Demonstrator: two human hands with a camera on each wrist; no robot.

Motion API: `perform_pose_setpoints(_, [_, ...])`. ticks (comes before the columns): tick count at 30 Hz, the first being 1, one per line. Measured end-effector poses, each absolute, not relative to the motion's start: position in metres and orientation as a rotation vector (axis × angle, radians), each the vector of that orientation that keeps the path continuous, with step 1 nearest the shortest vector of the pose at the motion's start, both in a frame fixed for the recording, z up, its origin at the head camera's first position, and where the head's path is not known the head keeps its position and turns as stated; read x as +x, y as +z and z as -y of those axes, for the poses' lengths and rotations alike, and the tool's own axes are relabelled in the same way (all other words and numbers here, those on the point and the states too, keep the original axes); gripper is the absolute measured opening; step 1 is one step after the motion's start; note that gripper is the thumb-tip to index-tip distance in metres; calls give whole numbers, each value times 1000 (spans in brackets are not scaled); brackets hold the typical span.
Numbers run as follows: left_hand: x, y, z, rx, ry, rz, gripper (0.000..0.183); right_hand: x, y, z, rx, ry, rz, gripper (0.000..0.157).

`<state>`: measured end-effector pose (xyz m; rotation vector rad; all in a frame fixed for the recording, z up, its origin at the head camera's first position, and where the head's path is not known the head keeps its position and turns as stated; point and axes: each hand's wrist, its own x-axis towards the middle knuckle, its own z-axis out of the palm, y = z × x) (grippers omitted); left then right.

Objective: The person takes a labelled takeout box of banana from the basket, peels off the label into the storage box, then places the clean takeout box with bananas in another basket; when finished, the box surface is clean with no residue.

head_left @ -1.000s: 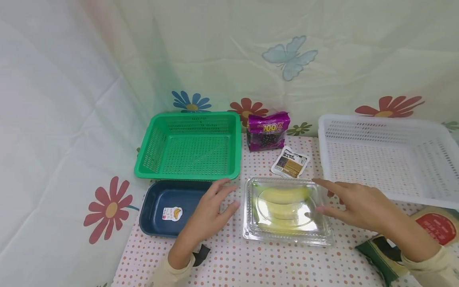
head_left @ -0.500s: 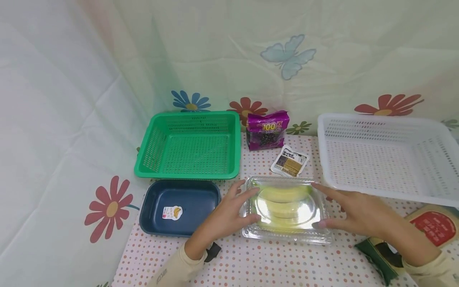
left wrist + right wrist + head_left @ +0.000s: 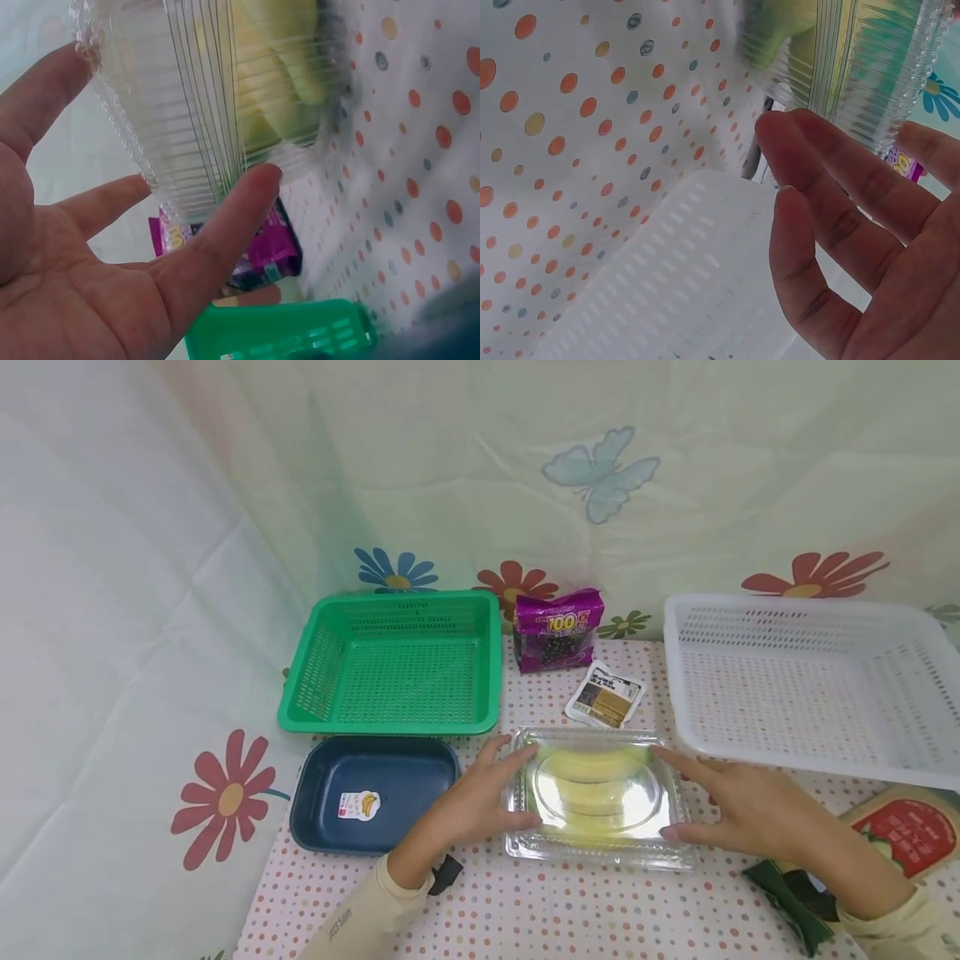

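Observation:
A clear plastic clamshell box (image 3: 600, 797) lies on the dotted cloth with yellow bananas (image 3: 592, 781) inside. At its left side is my left hand (image 3: 480, 797), fingers spread, thumb and index tips over the lid's edge. In the left wrist view the left hand's fingers look fairly straight against the ribbed side of the box (image 3: 202, 97). My right hand (image 3: 757, 806) is at the opposite side, thumb and index apart at the lid's edge. The right wrist view has its fingers (image 3: 840, 172) loosely bent, tips right at the box's lower side.
Behind stand a green basket (image 3: 491, 693), a purple snack bag (image 3: 558, 631) and a small flat packet (image 3: 606, 696). A blue tray (image 3: 300, 818) with a banana label sits left. To the right are a white basket (image 3: 675, 685) and a green-and-red bag (image 3: 900, 835) partly behind the right arm.
My left hand has moved right from above the blue tray to the box's left side. The right hand has stayed at the right side, its thumb slightly lower.

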<state>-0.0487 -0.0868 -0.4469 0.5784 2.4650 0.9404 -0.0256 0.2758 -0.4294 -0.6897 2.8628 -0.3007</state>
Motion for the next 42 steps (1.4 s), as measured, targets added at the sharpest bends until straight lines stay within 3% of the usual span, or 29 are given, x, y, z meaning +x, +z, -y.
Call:
perform_pose_setpoints(30, [-53, -455, 88, 559, 1007, -2441, 94, -31, -445, -281, -686, -726, -2672, 92])
perform_pose_setpoints(42, [-46, -441, 92, 532, 1093, -2399, 93, -23, -436, -278, -607, -803, -2640, 92])
